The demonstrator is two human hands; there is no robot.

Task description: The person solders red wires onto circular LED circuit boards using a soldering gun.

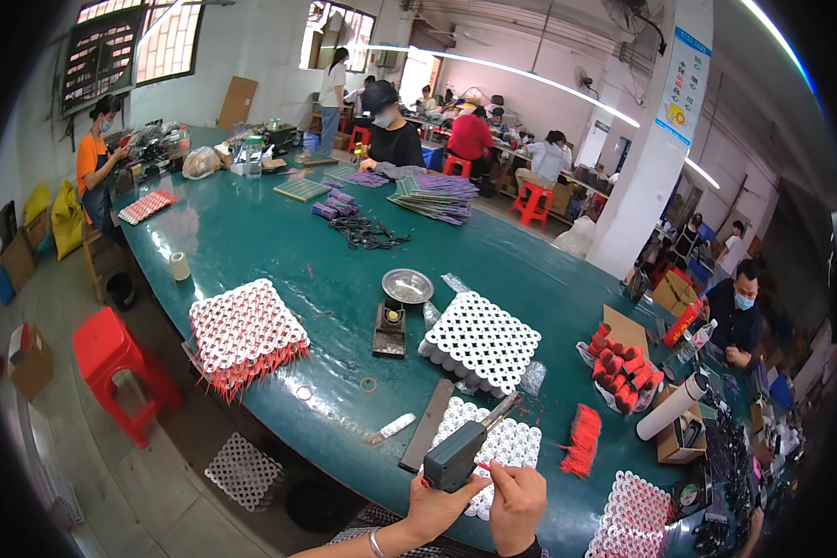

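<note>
My left hand (442, 510), with a bangle on its wrist, is wrapped round a dark green boxy hand tool (452, 461). Its metal barrel slants up and to the right. Close beside it my right hand (518, 502) is closed in a pinch on a small red strip, perhaps a wire. Both hands are over the near part of a white perforated holder plate (521, 445) with rows of round holes. A dark flat bar (427, 426) lies along the plate's left side, and a bundle of red wires (582, 441) lies to its right.
On the green table (344, 409) are a white holder stack (484, 339), a holder stack with red wires (246, 330), a metal bowl (407, 285) on a small scale, red rolls (620, 370) and a white flask (671, 406). A red stool (112, 344) stands left. Co-workers sit around.
</note>
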